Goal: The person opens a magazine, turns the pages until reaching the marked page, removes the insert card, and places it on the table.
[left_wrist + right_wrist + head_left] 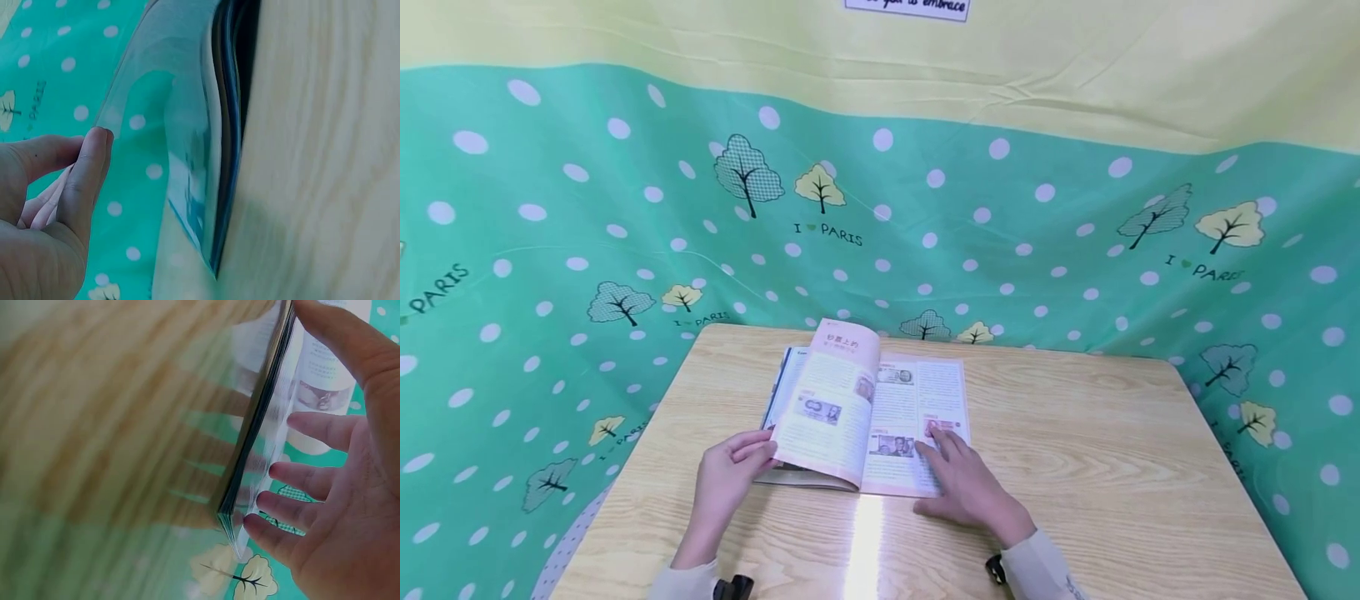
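Observation:
An open magazine (895, 475) lies on the wooden table, its pages printed with text and banknote pictures. One page (827, 367) on the left side is lifted and curves up from the spine. My left hand (733, 467) pinches that page's lower outer corner between thumb and fingers; in the left wrist view the fingertips (97, 134) meet at the page edge. My right hand (966, 483) rests on the lower right of the right-hand page with its fingers spread. In the right wrist view the right hand (337, 481) has its fingertips along the magazine's edge.
The wooden table (1097, 450) extends on both sides of the magazine, with a bright light reflection in front of it. Behind and at the sides hangs a green dotted curtain (925, 208) with printed trees.

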